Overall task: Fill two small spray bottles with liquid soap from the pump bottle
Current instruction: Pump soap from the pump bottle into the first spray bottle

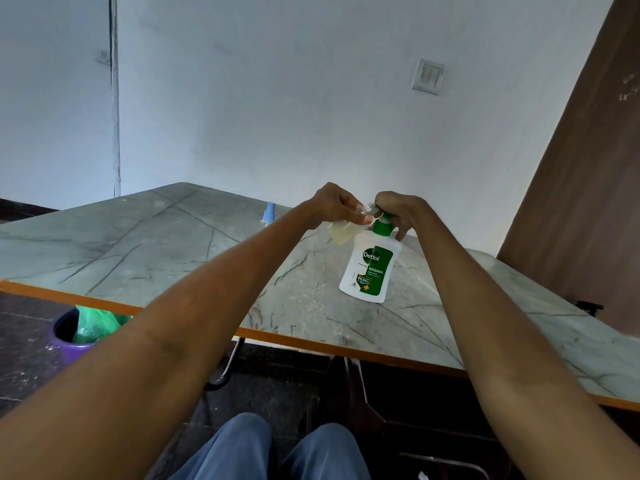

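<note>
Two bare hands meet above the counter, a smooth grey-green marble-look slab with dark veins and an orange edge band. Left hand pinches a small clear plastic spray bottle, tilted, neck toward the pump; pale yellowish liquid shows in its body. Its fingers curl round the neck end. Right hand sits on top of the pump bottle, fingers curled over the pump head, pressing or gripping it; the nozzle is mostly hidden under the hand. Pump bottle is white glossy plastic, rounded shoulders, green collar and green label, standing upright on the counter near its middle. Second spray bottle, light blue cap on a clear body, stands upright farther back on the counter, left of the hands and apart from them. Both forearms are stretched forward, bare. Blue trousers at bottom. On the dark floor to the left, a purple bin with a crumpled green bag in it. White wall with a switch plate.
</note>
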